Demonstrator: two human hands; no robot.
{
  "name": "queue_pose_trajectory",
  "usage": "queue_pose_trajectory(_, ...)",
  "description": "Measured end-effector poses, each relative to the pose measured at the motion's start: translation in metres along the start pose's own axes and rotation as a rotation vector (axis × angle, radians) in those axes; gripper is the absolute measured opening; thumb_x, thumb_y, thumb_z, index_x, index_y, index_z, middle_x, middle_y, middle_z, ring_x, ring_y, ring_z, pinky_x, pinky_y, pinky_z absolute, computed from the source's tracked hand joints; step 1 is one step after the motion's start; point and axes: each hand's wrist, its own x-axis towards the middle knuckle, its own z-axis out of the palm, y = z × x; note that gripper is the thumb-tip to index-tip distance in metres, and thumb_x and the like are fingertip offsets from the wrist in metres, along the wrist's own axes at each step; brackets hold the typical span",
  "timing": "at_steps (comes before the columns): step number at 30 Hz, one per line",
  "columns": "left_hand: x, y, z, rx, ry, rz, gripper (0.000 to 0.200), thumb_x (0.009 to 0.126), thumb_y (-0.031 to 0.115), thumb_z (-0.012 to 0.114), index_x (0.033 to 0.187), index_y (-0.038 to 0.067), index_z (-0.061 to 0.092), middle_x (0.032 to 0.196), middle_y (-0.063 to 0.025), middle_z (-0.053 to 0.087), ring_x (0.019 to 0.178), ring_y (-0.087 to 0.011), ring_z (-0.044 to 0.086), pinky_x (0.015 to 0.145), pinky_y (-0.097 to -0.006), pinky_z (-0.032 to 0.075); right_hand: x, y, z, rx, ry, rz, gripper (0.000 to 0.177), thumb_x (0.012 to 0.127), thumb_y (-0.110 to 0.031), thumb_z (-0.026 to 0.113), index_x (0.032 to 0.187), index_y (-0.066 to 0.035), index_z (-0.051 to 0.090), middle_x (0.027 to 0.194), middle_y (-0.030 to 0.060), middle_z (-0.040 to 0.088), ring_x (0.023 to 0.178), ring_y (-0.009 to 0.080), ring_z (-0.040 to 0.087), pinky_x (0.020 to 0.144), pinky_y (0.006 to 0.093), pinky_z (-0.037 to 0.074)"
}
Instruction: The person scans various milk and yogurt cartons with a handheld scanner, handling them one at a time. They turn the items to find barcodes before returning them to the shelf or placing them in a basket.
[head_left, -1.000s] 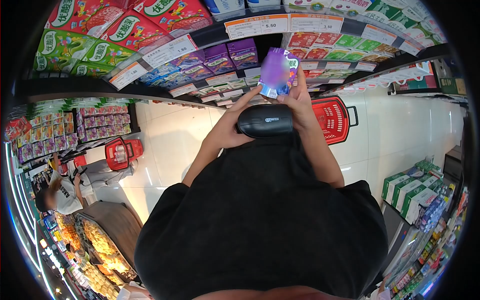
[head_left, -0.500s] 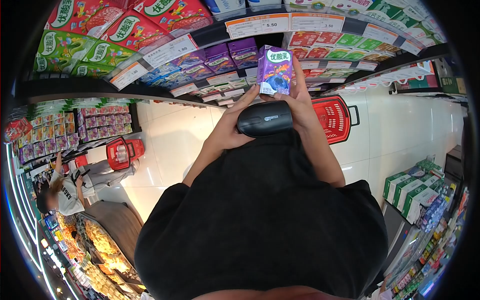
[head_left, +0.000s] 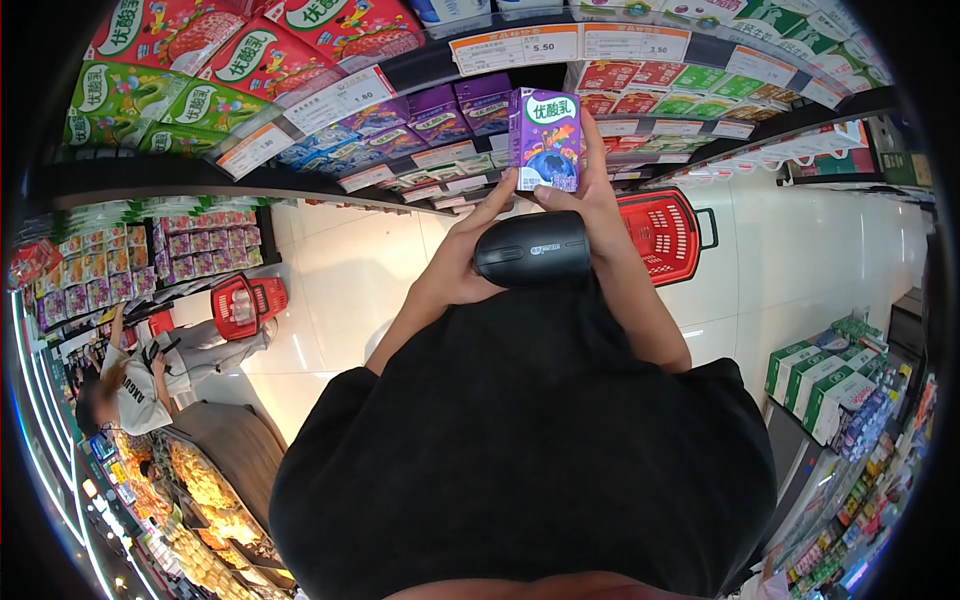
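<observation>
A purple drink carton (head_left: 548,140) with a blueberry picture is held upright at shelf height. My right hand (head_left: 601,205) grips it, with the thumb at its lower front and fingers along its right side. The fingers of my left hand (head_left: 458,255) close at its lower left corner. A rounded black device (head_left: 533,250) with small white lettering lies in front of both palms and hides part of them. What supports this device I cannot make out.
Shelves ahead hold purple cartons (head_left: 437,118), red packs (head_left: 275,65) and a price rail (head_left: 515,50). A red basket (head_left: 660,240) stands on the floor at right. Another person (head_left: 145,385) is at far left by a second red basket (head_left: 238,307). Green-white boxes (head_left: 815,380) are stacked at right.
The carton has shifted slightly to the left and turned a little more upright. The black device sits slightly lower in view. Both hands keep nearly the same hold.
</observation>
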Motion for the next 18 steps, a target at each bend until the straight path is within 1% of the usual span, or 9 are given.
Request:
queue_pose_trajectory(5,0.001,0.0,0.0,0.023,0.006,-0.019,0.063,0.067,0.012,0.078,0.124,-0.002,0.056,0.153,-0.0223,0.023,0.141,-0.0365,0.026,0.107,-0.0458,0.033,0.0,-0.001,-0.001,-0.015,-0.008,0.021,0.103,0.073,0.007,0.069,0.152,-0.014,0.006,0.142,0.0159,0.033,0.126,0.0237,0.043,0.103,0.0344,0.039)
queue_pose_trajectory(7,0.002,-0.002,0.0,0.035,-0.003,-0.025,0.063,0.066,0.012,0.078,0.123,-0.003,0.056,0.153,-0.0222,0.024,0.141,-0.0363,0.026,0.107,-0.0458,0.033,0.0,-0.003,-0.001,-0.05,0.012,0.032,0.103,0.073,0.009,0.068,0.151,-0.013,0.006,0.141,0.0155,0.034,0.125,0.0229,0.043,0.102,0.0339,0.04)
queue_pose_trajectory(9,0.003,-0.004,0.002,0.019,0.016,0.047,0.061,0.066,0.012,0.078,0.121,-0.004,0.057,0.153,-0.0223,0.024,0.139,-0.0365,0.03,0.106,-0.0458,0.034,0.001,-0.005,-0.003,-0.086,-0.011,0.032,0.104,0.072,0.011,0.068,0.151,-0.012,0.005,0.141,0.0154,0.034,0.125,0.0225,0.043,0.102,0.0336,0.041)
queue_pose_trajectory(11,0.001,-0.002,0.0,0.033,0.002,0.026,0.059,0.066,0.012,0.078,0.119,-0.004,0.058,0.153,-0.0224,0.024,0.138,-0.0363,0.032,0.105,-0.0457,0.035,0.002,-0.005,-0.005,-0.121,-0.033,0.034,0.104,0.072,0.012,0.068,0.151,-0.012,0.005,0.141,0.0153,0.034,0.125,0.0222,0.043,0.101,0.0334,0.041)
queue_pose_trajectory(13,0.0,-0.001,-0.001,0.047,-0.015,0.006,0.057,0.066,0.012,0.078,0.117,-0.005,0.059,0.152,-0.0224,0.024,0.137,-0.036,0.034,0.105,-0.0456,0.036,0.002,0.001,-0.008,-0.188,-0.064,-0.013,0.106,0.072,0.009,0.072,0.151,-0.011,0.004,0.141,0.0154,0.034,0.126,0.0219,0.043,0.101,0.0336,0.042)
queue_pose_trajectory(15,-0.002,-0.002,-0.001,0.025,0.009,0.017,0.052,0.066,0.013,0.077,0.112,-0.004,0.062,0.153,-0.0221,0.022,0.136,-0.0356,0.036,0.104,-0.0457,0.036,0.001,0.005,-0.009,-0.162,-0.067,-0.021,0.106,0.072,0.007,0.073,0.151,-0.01,0.004,0.142,0.0156,0.034,0.126,0.0219,0.043,0.101,0.0336,0.041)
queue_pose_trajectory(18,-0.001,-0.006,-0.001,-0.013,0.02,0.054,0.049,0.065,0.014,0.078,0.109,-0.003,0.064,0.154,-0.0232,0.018,0.137,-0.0353,0.034,0.104,-0.0467,0.036,0.001,0.01,-0.011,-0.151,-0.074,-0.057,0.106,0.073,0.002,0.076,0.151,-0.009,0.004,0.142,0.016,0.035,0.126,0.0218,0.043,0.101,0.0334,0.042)
